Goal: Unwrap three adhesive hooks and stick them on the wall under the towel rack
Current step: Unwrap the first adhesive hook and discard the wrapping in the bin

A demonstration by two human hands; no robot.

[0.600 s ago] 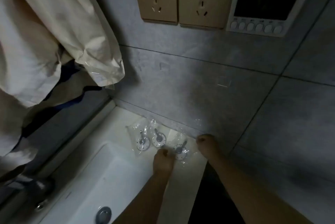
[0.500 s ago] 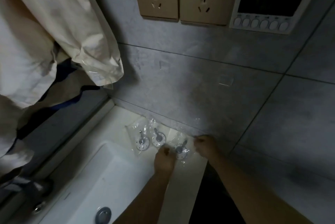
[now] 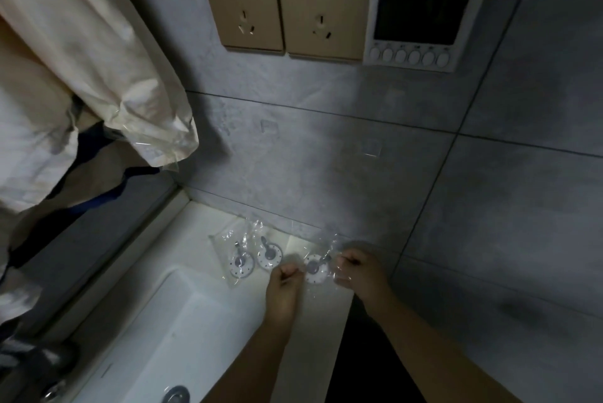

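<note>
Three round white adhesive hooks in clear plastic wrappers lie on the white sink ledge [image 3: 195, 233] by the grey tiled wall [image 3: 310, 174]. Two wrapped hooks, one [image 3: 241, 264] and another [image 3: 269, 256], rest side by side on the left. The third wrapped hook [image 3: 316, 269] is held between both hands: my left hand [image 3: 284, 285] pinches the wrapper's left edge and my right hand [image 3: 359, 272] pinches its right edge, the plastic stretched between them.
Two gold power sockets [image 3: 287, 4] and a white control panel [image 3: 427, 11] are on the wall above. Cream towels [image 3: 81, 60] hang at the left. The white basin [image 3: 156, 337] with its drain [image 3: 176, 394] lies below the hooks.
Both hands have closed on the rightmost wrapper and lifted it slightly; my right hand moved left onto its edge. The camera has come closer to the ledge.
</note>
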